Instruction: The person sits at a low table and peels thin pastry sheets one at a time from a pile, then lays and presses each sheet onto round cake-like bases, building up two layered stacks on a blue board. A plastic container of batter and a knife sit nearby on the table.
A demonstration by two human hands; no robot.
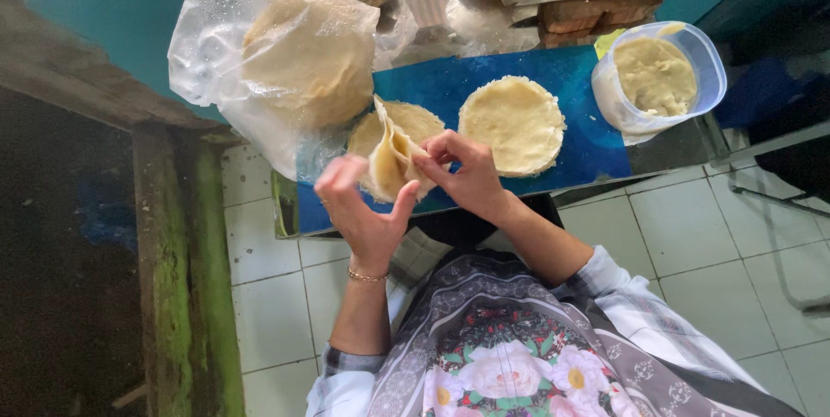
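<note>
Head view: both hands pinch one thin dough sheet [393,158], left hand [363,205] and right hand [462,177] clamped on its edges. Just beyond the right hand lies a round dough stack [512,123].

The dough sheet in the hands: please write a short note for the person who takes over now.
Left hand: thumb and fingers pinch the lower edge of the thin dough sheet.
Right hand: fingertips grip the sheet's right side.
The sheet is lifted and partly folded above a stack of rounds on the blue board.
A second stack lies flat beside it.
Tub of filling stands open at right.
Done: one sheet separated.
Left: both stacks; no filling on the sheet yet.
</note>
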